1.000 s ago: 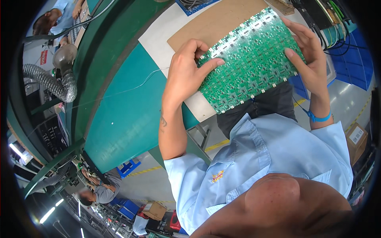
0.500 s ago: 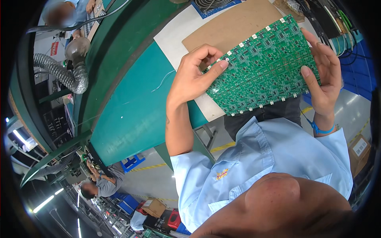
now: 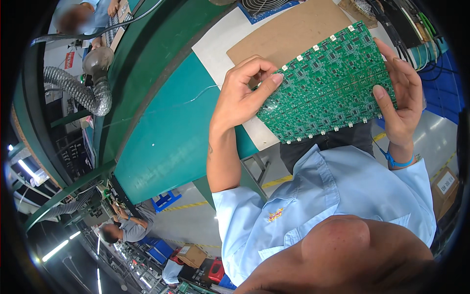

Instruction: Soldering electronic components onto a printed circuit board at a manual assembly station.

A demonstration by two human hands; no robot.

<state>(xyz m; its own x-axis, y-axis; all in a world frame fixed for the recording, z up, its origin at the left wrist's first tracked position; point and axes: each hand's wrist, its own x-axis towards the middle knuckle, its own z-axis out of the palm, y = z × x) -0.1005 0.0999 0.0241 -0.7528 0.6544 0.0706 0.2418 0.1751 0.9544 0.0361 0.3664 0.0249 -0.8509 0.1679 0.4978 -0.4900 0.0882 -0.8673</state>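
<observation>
A green circuit board panel (image 3: 325, 85), crowded with small chips and edged with white connectors along two opposite sides, is held tilted above the table's edge. My left hand (image 3: 247, 90) grips its left end, thumb on the populated face and fingers bent behind the edge. At the opposite end my right hand (image 3: 402, 95) holds the board, thumb pressed on the face and fingers partly hidden behind it. A blue wrist strap (image 3: 399, 160) with a thin cord is around my right wrist.
Beneath the board, brown cardboard (image 3: 274, 36) lies on white paper over the green tabletop (image 3: 171, 132). A fan (image 3: 264, 6) sits at the far edge, and cables (image 3: 391, 29) hang at the far right. Co-workers, a flexible duct (image 3: 73, 88) and a carton (image 3: 444, 188) are around.
The board stays in both hands, barely changed in tilt. The whole view has shifted slightly; both hands keep their grip.
</observation>
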